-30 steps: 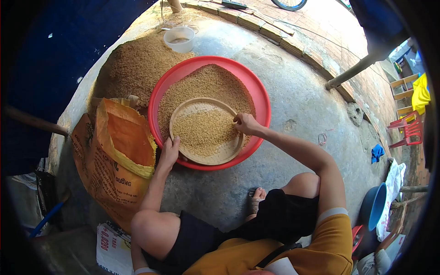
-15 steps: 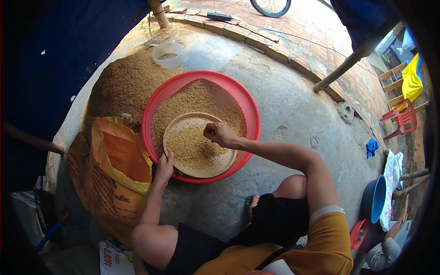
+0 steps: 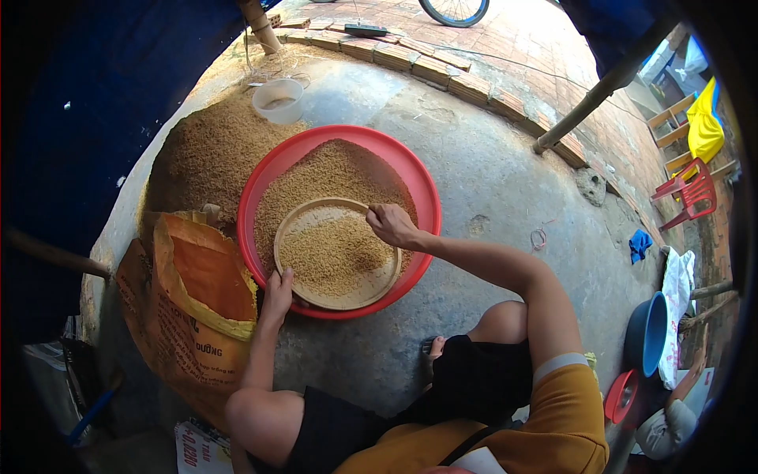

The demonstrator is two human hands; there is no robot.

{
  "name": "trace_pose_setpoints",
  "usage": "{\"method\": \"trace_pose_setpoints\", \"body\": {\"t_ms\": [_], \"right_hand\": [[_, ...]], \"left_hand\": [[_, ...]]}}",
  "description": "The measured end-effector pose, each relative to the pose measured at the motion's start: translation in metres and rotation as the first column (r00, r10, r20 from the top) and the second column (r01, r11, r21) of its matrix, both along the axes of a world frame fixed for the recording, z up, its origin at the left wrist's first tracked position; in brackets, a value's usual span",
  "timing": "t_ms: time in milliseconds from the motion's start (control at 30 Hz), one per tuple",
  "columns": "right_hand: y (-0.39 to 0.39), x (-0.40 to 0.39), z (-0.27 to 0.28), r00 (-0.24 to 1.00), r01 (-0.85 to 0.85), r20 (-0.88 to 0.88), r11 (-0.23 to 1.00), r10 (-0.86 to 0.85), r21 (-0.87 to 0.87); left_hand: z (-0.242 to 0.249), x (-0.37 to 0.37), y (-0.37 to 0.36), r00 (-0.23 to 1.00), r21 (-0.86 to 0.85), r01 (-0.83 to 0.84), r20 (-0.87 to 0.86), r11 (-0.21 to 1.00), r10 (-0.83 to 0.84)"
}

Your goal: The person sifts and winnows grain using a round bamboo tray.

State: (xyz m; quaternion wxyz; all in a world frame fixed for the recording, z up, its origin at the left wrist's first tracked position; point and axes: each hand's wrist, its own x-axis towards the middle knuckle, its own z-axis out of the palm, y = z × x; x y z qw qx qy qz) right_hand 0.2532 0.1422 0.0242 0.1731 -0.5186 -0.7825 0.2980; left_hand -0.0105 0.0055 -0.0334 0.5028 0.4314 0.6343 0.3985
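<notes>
A round sieve with a pale, wooden-looking rim rests over a wide red basin. Yellowish granules lie spread in the sieve, with a darker clump near its right side. More brown granules fill much of the basin behind it. My left hand grips the sieve's rim at the lower left, thumb on top and fingers mostly hidden below. At the upper right of the rim, my right hand is closed around the edge, its fingers curled.
Left of the basin stands an open orange sack. A heap of brown granular material and a translucent tub lie behind. To the right are a blue basin, a small red basin, another person's arm and a wooden pole.
My right hand has moved from above the granules inside the sieve to its upper right rim and closed there. My left hand stays on the rim.
</notes>
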Motion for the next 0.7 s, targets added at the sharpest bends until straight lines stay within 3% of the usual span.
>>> {"method": "trace_pose_setpoints", "body": {"t_ms": [67, 167, 233, 400, 433, 467, 500, 567, 700], "right_hand": [[-0.001, 0.001, 0.002, 0.997, 0.013, -0.073, 0.998, -0.008, 0.061], [-0.004, 0.000, 0.013, 0.996, -0.080, -0.029, 0.996, 0.081, 0.043], [-0.004, -0.002, 0.011, 0.977, -0.182, -0.090, 0.973, 0.196, 0.140], [-0.011, -0.015, 0.011, 0.910, -0.397, -0.060, 0.904, 0.410, 0.158], [-0.012, -0.020, 0.011, 0.892, -0.437, -0.059, 0.888, 0.448, 0.140], [-0.013, -0.025, 0.009, 0.866, -0.478, -0.027, 0.842, 0.500, 0.249], [-0.014, -0.030, 0.014, 0.868, -0.476, -0.025, 0.844, 0.497, 0.249], [-0.017, -0.041, 0.028, 0.745, -0.664, 0.212, 0.734, 0.633, 0.142], [-0.026, -0.062, 0.024, 0.721, -0.693, 0.271, 0.674, 0.638, 0.256]], "left_hand": [[0.001, 0.001, 0.000, 1.000, -0.009, -0.001, 0.008, 1.000, 0.001], [0.021, 0.008, -0.002, 0.999, -0.036, -0.012, 0.048, 0.999, 0.013], [0.028, 0.013, -0.003, 0.996, -0.056, -0.019, 0.084, 0.998, 0.023], [0.004, 0.003, -0.001, 0.999, -0.003, -0.047, -0.025, 0.999, 0.047], [0.019, 0.009, -0.002, 0.999, -0.001, -0.044, -0.023, 0.999, 0.044], [0.034, 0.015, -0.004, 0.998, -0.038, -0.059, 0.021, 0.998, 0.059], [0.045, 0.019, -0.004, 0.995, -0.077, -0.071, 0.065, 0.994, 0.076], [0.004, 0.001, -0.001, 0.999, -0.028, -0.033, 0.016, 0.999, 0.033], [-0.005, -0.002, 0.001, 1.000, -0.002, -0.011, 0.003, 1.000, 0.011]]}}
